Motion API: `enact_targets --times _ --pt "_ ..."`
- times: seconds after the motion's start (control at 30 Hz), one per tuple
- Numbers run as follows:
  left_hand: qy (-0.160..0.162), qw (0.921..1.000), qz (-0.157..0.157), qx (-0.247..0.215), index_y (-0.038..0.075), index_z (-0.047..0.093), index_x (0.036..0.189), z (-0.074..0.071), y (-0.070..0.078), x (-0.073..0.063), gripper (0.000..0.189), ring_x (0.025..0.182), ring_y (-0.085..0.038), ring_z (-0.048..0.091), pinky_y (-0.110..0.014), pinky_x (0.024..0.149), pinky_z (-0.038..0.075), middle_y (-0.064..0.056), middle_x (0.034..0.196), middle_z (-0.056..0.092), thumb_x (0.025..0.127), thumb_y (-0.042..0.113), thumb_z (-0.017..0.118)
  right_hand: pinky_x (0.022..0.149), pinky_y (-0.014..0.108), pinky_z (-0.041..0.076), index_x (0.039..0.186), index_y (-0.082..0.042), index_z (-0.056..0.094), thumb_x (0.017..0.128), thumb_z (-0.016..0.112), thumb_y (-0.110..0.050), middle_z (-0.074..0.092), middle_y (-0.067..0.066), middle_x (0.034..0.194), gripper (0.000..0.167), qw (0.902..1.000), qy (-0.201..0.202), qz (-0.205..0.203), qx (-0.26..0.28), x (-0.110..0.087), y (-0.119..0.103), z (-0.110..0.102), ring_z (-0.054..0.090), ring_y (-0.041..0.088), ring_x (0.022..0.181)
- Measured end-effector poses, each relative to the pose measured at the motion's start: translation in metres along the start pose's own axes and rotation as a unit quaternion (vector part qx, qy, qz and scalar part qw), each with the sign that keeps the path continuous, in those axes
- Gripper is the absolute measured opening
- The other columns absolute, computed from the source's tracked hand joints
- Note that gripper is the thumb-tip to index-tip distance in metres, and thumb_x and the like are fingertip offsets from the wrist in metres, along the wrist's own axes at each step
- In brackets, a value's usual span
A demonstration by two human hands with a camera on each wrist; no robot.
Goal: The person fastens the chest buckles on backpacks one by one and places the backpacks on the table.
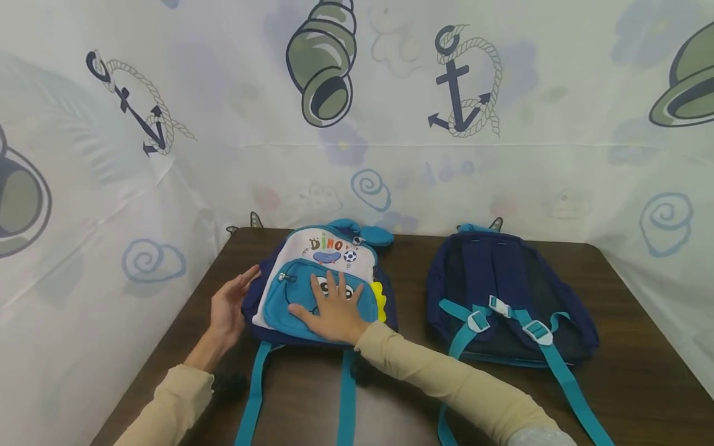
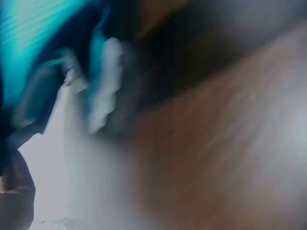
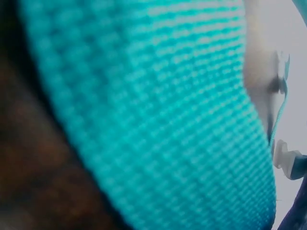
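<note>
A small blue and white backpack (image 1: pixel 295 257) lies front side up, with "DINO" lettering, a blue front pocket (image 1: pixel 281 310) and a yellow spiky trim. Flat across the pocket rests my right hand (image 1: pixel 334 313), fingers spread, covering part of a cartoon face. At the backpack's left side is my left hand (image 1: pixel 225 310), its fingers extended along the navy edge. Two teal straps (image 1: pixel 347 396) run from the bottom toward me. In the right wrist view a teal strap (image 3: pixel 158 110) fills most of the picture, hiding the right hand.
To the right, a second navy backpack (image 1: pixel 504 266) lies with its back panel up, showing teal straps and white buckles (image 1: pixel 537 332). Both bags are on a dark wooden table (image 1: pixel 413 402). Behind it hangs a white patterned cloth (image 1: pixel 390 111). The left wrist view is blurred.
</note>
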State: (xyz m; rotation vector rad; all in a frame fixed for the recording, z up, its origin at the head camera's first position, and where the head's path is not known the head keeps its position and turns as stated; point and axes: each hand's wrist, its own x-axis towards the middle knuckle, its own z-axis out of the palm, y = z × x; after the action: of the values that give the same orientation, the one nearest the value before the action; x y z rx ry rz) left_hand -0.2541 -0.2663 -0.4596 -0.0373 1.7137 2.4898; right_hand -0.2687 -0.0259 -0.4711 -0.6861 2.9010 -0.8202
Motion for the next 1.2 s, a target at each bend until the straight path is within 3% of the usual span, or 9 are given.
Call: enact_targets --times 0.17,0.37,0.5,0.6,0.8,0.9,1.0,1.07,1.2 --pt "-0.023 0.9958 0.005 -0.088 0.026 0.022 0.160 0.020 -0.015 -0.003 0.052 0.135 -0.006 0.044 -0.025 0.115 0.037 0.010 0.157 0.033 0.109 0.038 0.024 0.111 0.079 0.000 0.161 -0.023 0.019 0.092 0.030 -0.079 0.014 0.013 0.168 0.090 0.9995 0.011 0.007 0.028 -0.005 0.003 0.000 0.003 0.043 0.154" --pt "-0.044 0.9925 0.033 -0.109 0.028 0.018 0.161 0.049 0.000 -0.003 0.053 0.150 -0.014 0.021 -0.035 0.127 0.011 0.007 0.168 0.013 0.108 0.035 0.024 0.111 0.079 -0.002 0.162 -0.023 0.015 0.092 0.025 -0.079 0.013 0.013 0.168 0.090 0.9981 0.028 0.008 0.055 -0.009 0.006 -0.001 0.002 0.043 0.154" --pt "-0.069 0.9908 0.054 -0.103 0.023 0.017 0.161 0.069 0.017 -0.004 0.055 0.151 -0.014 0.022 -0.030 0.123 0.023 0.007 0.168 0.014 0.108 0.033 0.023 0.110 0.079 -0.003 0.162 -0.022 0.013 0.096 0.026 -0.075 0.013 0.013 0.168 0.085 0.9945 0.055 0.002 0.090 -0.012 0.010 -0.002 0.003 0.042 0.155" --pt "-0.075 0.9896 0.058 -0.109 0.020 0.022 0.160 0.085 0.028 -0.005 0.055 0.144 -0.014 0.036 -0.025 0.113 0.039 0.004 0.165 0.027 0.108 0.034 0.026 0.111 0.078 -0.005 0.162 -0.022 0.010 0.098 0.025 -0.072 0.011 0.012 0.169 0.083 0.9902 0.068 -0.008 0.122 -0.015 0.012 -0.002 0.002 0.040 0.155" --pt "-0.055 0.9823 0.038 -0.175 0.009 0.047 0.143 0.134 0.052 0.002 0.045 0.114 -0.014 0.059 -0.027 0.101 0.049 0.001 0.126 0.062 0.106 0.031 0.038 0.112 0.076 -0.009 0.162 -0.022 0.007 0.103 0.021 -0.064 0.009 0.008 0.169 0.074 0.9740 0.097 -0.032 0.202 -0.019 0.021 -0.009 0.001 0.035 0.156" --pt "-0.030 0.9893 0.038 -0.137 0.016 0.040 0.149 0.159 0.063 0.004 0.047 0.128 -0.011 0.050 -0.026 0.111 0.040 0.003 0.144 0.051 0.104 0.030 0.037 0.113 0.075 -0.009 0.162 -0.022 0.005 0.105 0.019 -0.058 0.005 0.006 0.170 0.069 0.9624 0.107 -0.044 0.246 -0.020 0.024 -0.020 0.000 0.032 0.157" --pt "-0.014 0.9953 0.033 -0.090 0.025 0.020 0.159 0.182 0.073 0.006 0.061 0.145 -0.011 0.033 -0.028 0.120 0.028 0.005 0.164 0.024 0.102 0.028 0.040 0.115 0.073 -0.006 0.162 -0.018 0.003 0.108 0.015 -0.050 0.004 0.006 0.170 0.064 0.9498 0.116 -0.063 0.283 -0.021 0.027 -0.029 0.002 0.032 0.156" --pt "-0.014 0.9983 0.029 -0.048 0.028 0.008 0.161 0.197 0.078 0.007 0.069 0.150 -0.012 0.024 -0.030 0.123 0.023 0.007 0.168 0.009 0.101 0.028 0.042 0.119 0.068 -0.001 0.162 -0.013 0.003 0.109 0.013 -0.046 0.005 0.009 0.169 0.062 0.9367 0.126 -0.080 0.317 -0.021 0.029 -0.035 0.005 0.032 0.156" --pt "-0.030 0.9990 0.026 0.021 0.026 0.003 0.162 0.222 0.084 0.011 0.074 0.153 -0.015 0.017 -0.031 0.124 0.021 0.004 0.169 0.002 0.102 0.027 0.046 0.124 0.059 0.006 0.160 -0.002 0.003 0.111 0.010 -0.038 0.005 0.016 0.168 0.061 0.9092 0.145 -0.105 0.376 -0.027 0.036 -0.042 0.007 0.036 0.155"
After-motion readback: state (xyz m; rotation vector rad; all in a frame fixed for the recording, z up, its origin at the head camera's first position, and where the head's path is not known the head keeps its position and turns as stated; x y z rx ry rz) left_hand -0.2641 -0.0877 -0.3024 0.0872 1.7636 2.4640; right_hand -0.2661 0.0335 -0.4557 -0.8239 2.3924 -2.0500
